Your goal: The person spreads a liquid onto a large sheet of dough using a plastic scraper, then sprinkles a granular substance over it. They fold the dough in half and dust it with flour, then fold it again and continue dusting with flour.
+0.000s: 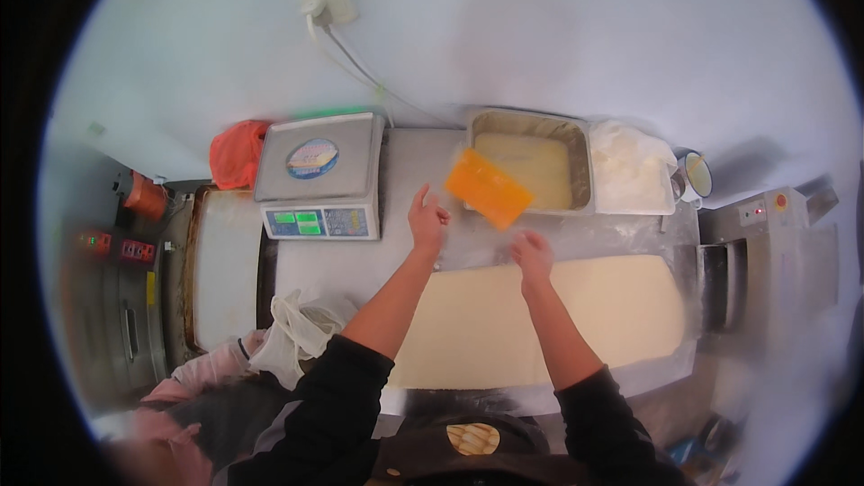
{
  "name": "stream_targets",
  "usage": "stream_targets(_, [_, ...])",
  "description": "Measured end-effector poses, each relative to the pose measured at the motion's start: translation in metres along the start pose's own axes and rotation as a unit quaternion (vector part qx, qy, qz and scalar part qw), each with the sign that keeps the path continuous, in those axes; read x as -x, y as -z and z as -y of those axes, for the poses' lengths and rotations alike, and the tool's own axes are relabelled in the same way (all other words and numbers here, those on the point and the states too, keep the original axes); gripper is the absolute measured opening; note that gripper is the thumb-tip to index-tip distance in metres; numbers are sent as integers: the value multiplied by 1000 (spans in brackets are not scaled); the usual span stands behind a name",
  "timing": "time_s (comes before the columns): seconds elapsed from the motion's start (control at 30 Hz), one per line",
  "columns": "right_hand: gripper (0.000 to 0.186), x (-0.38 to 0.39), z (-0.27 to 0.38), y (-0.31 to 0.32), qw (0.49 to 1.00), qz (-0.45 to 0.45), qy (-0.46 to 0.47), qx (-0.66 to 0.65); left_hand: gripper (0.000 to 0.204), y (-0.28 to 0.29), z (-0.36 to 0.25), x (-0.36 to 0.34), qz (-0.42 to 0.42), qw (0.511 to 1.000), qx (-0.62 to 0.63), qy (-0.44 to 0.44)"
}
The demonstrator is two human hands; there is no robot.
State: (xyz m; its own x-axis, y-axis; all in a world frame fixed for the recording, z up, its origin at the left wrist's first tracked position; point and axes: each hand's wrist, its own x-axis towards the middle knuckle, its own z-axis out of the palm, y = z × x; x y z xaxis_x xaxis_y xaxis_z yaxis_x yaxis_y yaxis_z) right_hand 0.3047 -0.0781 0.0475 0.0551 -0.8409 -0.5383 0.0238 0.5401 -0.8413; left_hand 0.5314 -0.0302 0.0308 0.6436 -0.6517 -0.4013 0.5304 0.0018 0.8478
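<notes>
An orange flat dough scraper (489, 189) is tilted over the near left corner of a metal pan, between my hands. My left hand (429, 219) is raised left of it, fingers apart, with a gap to the scraper and nothing visible in it. Just below the scraper's lower corner is my right hand (532, 256), fingers curled in and slightly blurred. I see no clear contact with the scraper, and what those fingers may hold is hidden. Under my forearms a wide, smooth sheet of pale dough (594, 306) lies flat on the metal table (333, 265).
Behind are a digital scale (319, 166), the metal pan (583, 162) with pale contents, a tray of white flour (630, 166) and an enamel mug (696, 175). At left, another person's hand (256, 342) holds a whitish bag (301, 333) beside a large baking tray (225, 270). A machine (765, 225) stands right.
</notes>
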Motion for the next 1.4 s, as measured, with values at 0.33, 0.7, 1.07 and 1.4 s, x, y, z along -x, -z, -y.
stream_targets(0.33, [39, 73, 54, 90, 862, 261, -171, -399, 101, -6, -40, 159, 290, 751, 551, 220])
stream_targets(0.7, [39, 101, 88, 265, 903, 260, -100, -328, 105, -143, 8, 301, 352, 789, 466, 189])
stream_targets(1.07, [33, -6, 112, 413, 986, 87, 19, -141, 90, -237, 78, 323, 228, 808, 482, 249])
stream_targets(1.4, [49, -219, 197, 321, 806, 35, 315, 500, 85, -265, 131, 252, 158, 774, 547, 277])
